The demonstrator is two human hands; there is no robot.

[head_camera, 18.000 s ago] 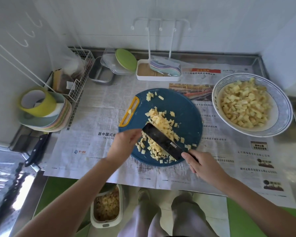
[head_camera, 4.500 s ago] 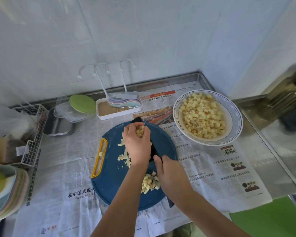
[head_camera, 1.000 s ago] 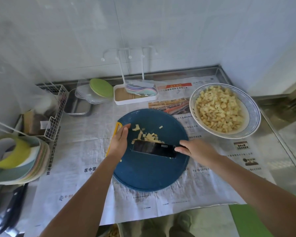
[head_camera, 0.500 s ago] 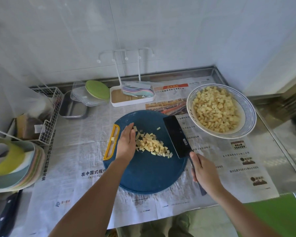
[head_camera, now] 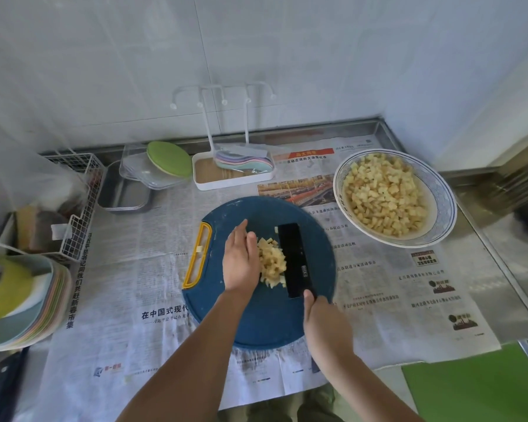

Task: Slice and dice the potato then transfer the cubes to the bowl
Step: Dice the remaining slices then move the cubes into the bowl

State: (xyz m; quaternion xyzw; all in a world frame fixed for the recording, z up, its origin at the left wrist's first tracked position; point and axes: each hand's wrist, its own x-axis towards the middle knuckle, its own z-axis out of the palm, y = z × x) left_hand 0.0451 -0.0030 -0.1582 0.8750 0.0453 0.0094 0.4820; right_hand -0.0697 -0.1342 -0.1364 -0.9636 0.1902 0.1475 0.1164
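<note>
A small pile of pale yellow potato cubes (head_camera: 272, 263) lies on the round blue cutting board (head_camera: 256, 318). My left hand (head_camera: 240, 263) stands flat and upright against the pile's left side, fingers straight. My right hand (head_camera: 325, 327) grips the handle of a black cleaver (head_camera: 294, 260), whose blade lies nearly flat against the pile's right side. The cubes are squeezed between palm and blade. One stray cube (head_camera: 199, 249) sits in the board's yellow handle. A white bowl with a blue rim (head_camera: 439, 214), at the right, holds many cubes.
Newspaper (head_camera: 128, 275) covers the counter. Behind the board stand a white tray with coloured spoons (head_camera: 232, 172), a clear container with a green lid (head_camera: 162, 162) and a metal tin (head_camera: 124, 193). A wire basket (head_camera: 77, 205) and stacked plates (head_camera: 22, 303) are at the left.
The cleaver swung from the board's right edge in against the cubes. My left hand pushed the scattered cubes into a tight pile against the blade.
</note>
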